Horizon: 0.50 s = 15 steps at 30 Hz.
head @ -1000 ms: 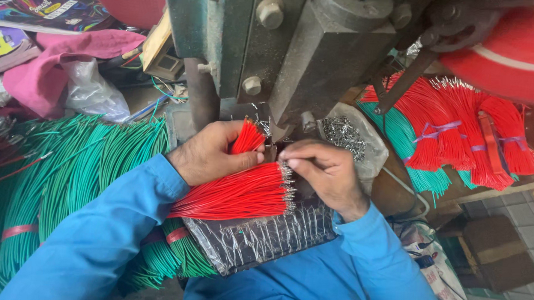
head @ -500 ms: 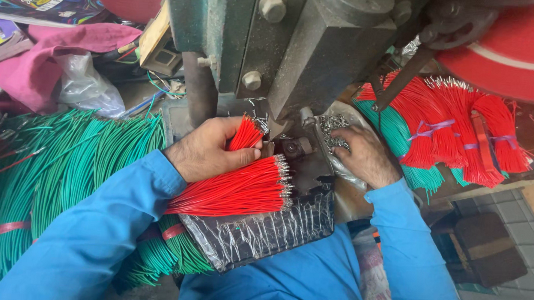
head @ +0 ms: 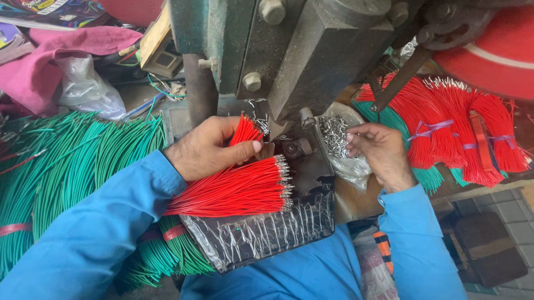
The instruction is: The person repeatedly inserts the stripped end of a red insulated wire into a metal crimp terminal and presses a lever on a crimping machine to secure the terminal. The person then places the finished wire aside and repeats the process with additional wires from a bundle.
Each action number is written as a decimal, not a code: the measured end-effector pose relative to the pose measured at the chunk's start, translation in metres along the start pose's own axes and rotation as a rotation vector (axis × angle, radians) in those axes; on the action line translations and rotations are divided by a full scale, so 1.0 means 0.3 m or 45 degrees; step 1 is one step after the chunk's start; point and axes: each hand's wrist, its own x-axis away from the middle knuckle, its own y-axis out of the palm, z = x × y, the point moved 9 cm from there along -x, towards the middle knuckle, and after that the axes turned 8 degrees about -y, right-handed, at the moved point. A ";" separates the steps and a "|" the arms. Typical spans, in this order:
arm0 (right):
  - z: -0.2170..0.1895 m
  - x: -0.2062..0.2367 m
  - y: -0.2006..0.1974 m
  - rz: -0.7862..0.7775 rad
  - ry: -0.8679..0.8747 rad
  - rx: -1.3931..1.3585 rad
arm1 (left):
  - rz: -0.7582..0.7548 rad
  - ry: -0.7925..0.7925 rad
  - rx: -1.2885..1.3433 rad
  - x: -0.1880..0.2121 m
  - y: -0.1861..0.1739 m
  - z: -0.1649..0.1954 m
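From the head camera we see our left hand point(head: 210, 147) closed around a small bunch of red wires point(head: 244, 131), held just below the green press machine point(head: 295, 49). A larger bundle of red wires point(head: 235, 190) lies under that hand on a foil-wrapped pad point(head: 257, 233). Our right hand point(head: 378, 152) pinches into a pile of small metal terminals point(head: 333, 135). Green wires point(head: 74, 165) lie at left.
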 end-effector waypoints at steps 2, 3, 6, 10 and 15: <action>-0.023 0.051 0.058 -0.165 0.070 -0.153 | 0.021 0.013 0.051 -0.003 -0.009 0.006; -0.043 0.086 0.094 -0.247 0.104 -0.230 | 0.033 0.020 0.075 -0.006 -0.013 0.009; -0.102 0.209 0.227 -0.531 0.204 0.028 | 0.032 0.009 0.134 -0.005 -0.011 0.014; -0.360 0.282 0.324 -0.627 -0.524 0.672 | 0.090 -0.013 0.260 -0.002 -0.018 0.012; -0.411 0.275 0.343 -0.564 -0.419 0.543 | 0.031 -0.025 0.273 -0.010 -0.015 0.003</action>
